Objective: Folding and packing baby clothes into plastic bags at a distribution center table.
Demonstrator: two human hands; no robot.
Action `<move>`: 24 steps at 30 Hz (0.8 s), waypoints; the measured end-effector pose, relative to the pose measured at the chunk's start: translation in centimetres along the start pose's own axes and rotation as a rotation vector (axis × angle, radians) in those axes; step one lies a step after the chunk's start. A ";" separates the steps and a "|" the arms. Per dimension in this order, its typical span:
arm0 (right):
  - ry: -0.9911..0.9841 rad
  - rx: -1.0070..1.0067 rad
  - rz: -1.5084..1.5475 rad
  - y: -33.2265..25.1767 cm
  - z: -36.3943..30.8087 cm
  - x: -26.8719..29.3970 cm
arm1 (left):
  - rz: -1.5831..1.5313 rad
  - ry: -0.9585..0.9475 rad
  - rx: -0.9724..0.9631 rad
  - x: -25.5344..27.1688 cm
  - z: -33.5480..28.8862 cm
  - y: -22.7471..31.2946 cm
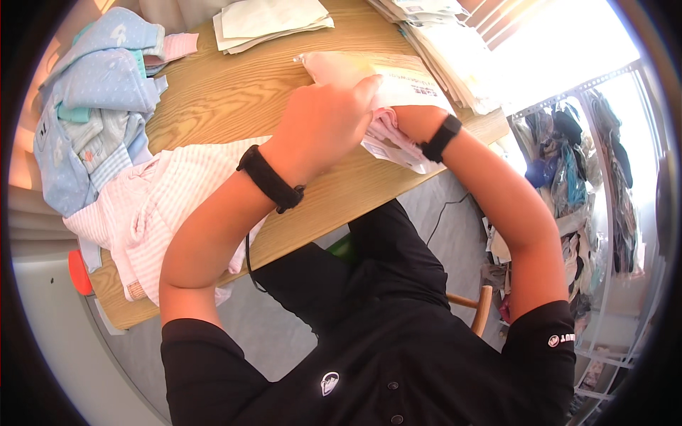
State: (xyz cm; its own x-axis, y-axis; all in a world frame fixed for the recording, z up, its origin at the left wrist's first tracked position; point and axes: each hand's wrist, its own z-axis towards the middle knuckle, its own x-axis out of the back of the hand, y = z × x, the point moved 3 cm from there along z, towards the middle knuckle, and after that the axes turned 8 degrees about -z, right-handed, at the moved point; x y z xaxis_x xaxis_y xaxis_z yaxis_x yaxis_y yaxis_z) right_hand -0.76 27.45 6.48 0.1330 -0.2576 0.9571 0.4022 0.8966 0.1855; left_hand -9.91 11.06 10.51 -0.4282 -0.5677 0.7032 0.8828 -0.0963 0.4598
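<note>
A clear plastic packaging bag (408, 84) with printing on it lies toward the far right of the table. My left hand (323, 124) is closed at the bag's near left side, its fingers curled over the edge. My right hand (419, 121) reaches in from the right, its fingers hidden in or under the bag. Between the hands a folded pink garment (385, 122) shows partly at the bag's mouth; the rest is covered. Left of my left forearm a pink-and-white striped baby top (160, 192) is spread over the table's near edge.
Light blue baby clothes (106, 92) are heaped at the table's left. A stack of flat packets (270, 21) lies at the far edge, with more packets (455, 64) at the far right. Bagged goods (565, 156) fill a rack on the right. A red round object (79, 272) sits beside the table's left corner.
</note>
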 end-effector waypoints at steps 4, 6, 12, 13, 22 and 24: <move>0.021 -0.024 0.003 2.5 2.1 -0.5 | 0.022 0.010 -0.056 -0.4 -0.3 0.1; 0.035 -0.038 0.002 2.9 3.4 -1.0 | 0.100 -0.044 0.033 -0.5 -0.2 0.1; 0.078 -0.069 0.013 2.8 4.1 -1.4 | 0.334 0.040 -0.101 -1.3 -2.0 2.8; 0.086 -0.080 0.006 3.8 3.6 -1.1 | 0.260 -0.099 -0.150 -2.1 -2.5 4.2; 0.148 -0.127 0.009 5.3 4.3 -1.5 | 0.214 -0.171 -0.239 -8.0 -6.7 4.7; 0.161 -0.138 0.008 6.2 4.8 -1.5 | 0.222 -0.181 -0.210 -8.2 -6.8 4.5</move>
State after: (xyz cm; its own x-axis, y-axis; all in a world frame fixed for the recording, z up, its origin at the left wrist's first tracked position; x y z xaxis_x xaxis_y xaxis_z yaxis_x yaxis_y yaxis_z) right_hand -2.80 35.06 7.27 0.2754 -0.3146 0.9084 0.5196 0.8437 0.1347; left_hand -1.12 9.68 3.16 -0.2316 -0.4418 0.8667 0.9707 -0.1631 0.1763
